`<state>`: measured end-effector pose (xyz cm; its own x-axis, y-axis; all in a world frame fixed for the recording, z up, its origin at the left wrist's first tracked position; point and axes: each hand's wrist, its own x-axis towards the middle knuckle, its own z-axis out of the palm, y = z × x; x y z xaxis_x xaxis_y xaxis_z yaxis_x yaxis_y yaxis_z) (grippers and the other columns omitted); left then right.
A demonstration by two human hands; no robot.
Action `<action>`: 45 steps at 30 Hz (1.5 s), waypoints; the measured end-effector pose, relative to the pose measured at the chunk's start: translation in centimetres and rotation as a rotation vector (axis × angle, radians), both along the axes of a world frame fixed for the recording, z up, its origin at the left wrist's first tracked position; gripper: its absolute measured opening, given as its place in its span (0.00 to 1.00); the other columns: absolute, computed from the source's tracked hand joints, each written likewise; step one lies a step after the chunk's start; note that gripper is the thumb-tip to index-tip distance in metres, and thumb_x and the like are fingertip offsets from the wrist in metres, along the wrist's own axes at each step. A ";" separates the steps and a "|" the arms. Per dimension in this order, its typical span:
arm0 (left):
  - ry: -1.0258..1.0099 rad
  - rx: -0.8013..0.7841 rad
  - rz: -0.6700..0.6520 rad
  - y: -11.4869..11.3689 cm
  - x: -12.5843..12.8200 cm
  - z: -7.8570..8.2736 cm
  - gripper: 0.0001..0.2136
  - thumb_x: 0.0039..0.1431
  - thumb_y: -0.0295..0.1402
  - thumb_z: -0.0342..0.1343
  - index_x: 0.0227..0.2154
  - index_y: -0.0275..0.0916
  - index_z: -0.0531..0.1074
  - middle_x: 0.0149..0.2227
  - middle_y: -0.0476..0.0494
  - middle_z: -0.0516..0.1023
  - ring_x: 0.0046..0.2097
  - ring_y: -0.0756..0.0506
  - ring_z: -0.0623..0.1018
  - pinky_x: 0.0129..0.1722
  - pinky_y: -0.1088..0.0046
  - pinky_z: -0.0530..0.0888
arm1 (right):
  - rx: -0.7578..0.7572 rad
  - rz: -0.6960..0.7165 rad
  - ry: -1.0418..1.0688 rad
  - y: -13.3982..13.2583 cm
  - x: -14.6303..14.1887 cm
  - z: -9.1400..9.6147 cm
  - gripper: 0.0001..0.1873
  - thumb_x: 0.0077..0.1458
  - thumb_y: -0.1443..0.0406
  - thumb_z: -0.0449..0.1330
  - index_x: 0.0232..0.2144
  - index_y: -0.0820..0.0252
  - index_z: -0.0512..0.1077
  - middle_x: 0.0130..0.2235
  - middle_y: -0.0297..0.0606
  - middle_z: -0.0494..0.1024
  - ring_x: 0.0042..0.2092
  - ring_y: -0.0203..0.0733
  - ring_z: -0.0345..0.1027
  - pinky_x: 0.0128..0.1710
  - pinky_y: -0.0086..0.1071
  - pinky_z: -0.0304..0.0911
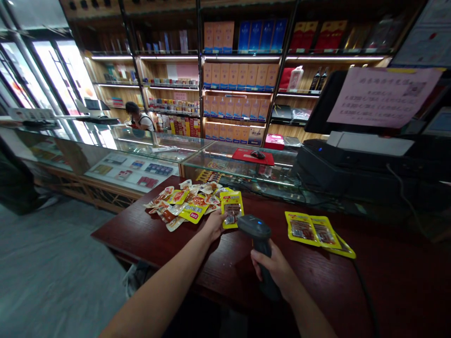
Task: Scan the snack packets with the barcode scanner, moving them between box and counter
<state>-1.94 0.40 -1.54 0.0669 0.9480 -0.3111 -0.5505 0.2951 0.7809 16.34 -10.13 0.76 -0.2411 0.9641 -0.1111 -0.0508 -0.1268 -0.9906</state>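
Note:
My left hand (214,224) grips the lower edge of a yellow snack packet (231,208) and holds it just above the dark red wooden counter (148,234). My right hand (275,270) is wrapped round the handle of a black barcode scanner (254,228), whose head with a small blue light points at that packet. A heap of yellow and white snack packets (186,204) lies just left of the held packet. To the right of the scanner, three yellow packets (315,231) lie flat on the counter.
A black cash register with a screen and a pink paper notice (380,96) stands at the right. Glass display cases (148,155) run behind the counter. Shelves of boxed goods (236,80) fill the back wall, and a person (138,117) sits behind the far case.

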 end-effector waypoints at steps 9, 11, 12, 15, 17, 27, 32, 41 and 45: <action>-0.201 0.053 0.094 0.5 -0.7 -1.6 0.10 0.61 0.25 0.45 0.42 0.34 0.67 0.36 0.38 0.79 0.36 0.46 0.79 0.40 0.64 0.76 | 0.034 0.007 -0.134 -0.5 -1.4 0.4 0.20 0.42 0.56 0.61 0.35 0.58 0.60 0.17 0.22 0.65 0.15 0.31 0.58 0.13 0.24 0.55; -0.227 0.071 0.090 0.5 -0.6 -1.7 0.11 0.60 0.25 0.46 0.44 0.34 0.67 0.38 0.37 0.78 0.38 0.44 0.79 0.42 0.62 0.75 | 0.033 0.002 -0.146 -0.6 -1.7 0.4 0.20 0.42 0.57 0.61 0.35 0.58 0.60 0.16 0.22 0.65 0.15 0.31 0.57 0.13 0.24 0.54; -0.236 0.081 0.086 0.4 -0.5 -1.6 0.12 0.60 0.26 0.46 0.45 0.34 0.67 0.40 0.36 0.78 0.39 0.44 0.79 0.43 0.61 0.75 | 0.036 -0.001 -0.150 -0.6 -1.8 0.3 0.19 0.43 0.57 0.61 0.35 0.58 0.60 0.16 0.22 0.65 0.15 0.30 0.57 0.13 0.24 0.54; -0.234 0.094 0.089 0.1 -0.2 -1.1 0.15 0.60 0.26 0.46 0.49 0.34 0.66 0.43 0.34 0.77 0.42 0.42 0.78 0.45 0.59 0.74 | 0.048 -0.002 -0.144 -0.7 -1.9 0.1 0.17 0.44 0.58 0.60 0.34 0.58 0.60 0.16 0.21 0.65 0.14 0.29 0.56 0.12 0.23 0.54; -0.218 0.092 0.091 0.0 -0.1 -0.9 0.15 0.61 0.26 0.45 0.50 0.33 0.65 0.43 0.33 0.77 0.43 0.41 0.78 0.45 0.59 0.74 | 0.050 0.001 -0.136 -0.6 -1.8 0.0 0.16 0.45 0.58 0.60 0.34 0.58 0.60 0.17 0.22 0.65 0.15 0.29 0.56 0.13 0.23 0.54; 0.001 0.031 0.014 0.5 0.8 -0.2 0.07 0.57 0.22 0.50 0.36 0.31 0.71 0.29 0.40 0.78 0.26 0.48 0.78 0.28 0.74 0.76 | 0.070 -0.055 -0.031 -0.2 0.4 0.4 0.21 0.42 0.59 0.61 0.37 0.59 0.59 0.17 0.21 0.66 0.14 0.29 0.56 0.11 0.22 0.54; 0.028 0.023 -0.074 1.3 6.4 2.5 0.07 0.54 0.19 0.50 0.33 0.29 0.72 0.26 0.39 0.78 0.24 0.49 0.77 0.25 0.75 0.75 | 0.066 -0.185 0.003 -0.7 3.9 1.5 0.20 0.43 0.59 0.62 0.36 0.58 0.59 0.17 0.21 0.66 0.15 0.29 0.56 0.12 0.22 0.54; 0.178 0.096 -0.217 2.1 20.2 2.7 0.04 0.44 0.24 0.60 0.26 0.31 0.72 0.19 0.47 0.73 0.18 0.53 0.71 0.18 0.80 0.67 | 0.092 -0.447 0.034 -2.3 11.6 2.6 0.21 0.41 0.56 0.65 0.33 0.57 0.59 0.16 0.22 0.67 0.14 0.29 0.58 0.12 0.22 0.55; 0.324 0.163 -0.256 2.7 24.3 1.5 0.03 0.45 0.26 0.60 0.24 0.31 0.71 0.16 0.49 0.70 0.16 0.53 0.67 0.16 0.80 0.62 | 0.079 -0.513 0.032 -2.9 14.9 2.6 0.22 0.40 0.55 0.65 0.31 0.57 0.59 0.17 0.22 0.68 0.15 0.30 0.58 0.12 0.23 0.57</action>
<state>22.39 3.07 -0.02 0.2293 0.9520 -0.2029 -0.1948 0.2491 0.9487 31.22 -13.07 3.41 0.2627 0.9643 -0.0335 -0.1176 -0.0025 -0.9931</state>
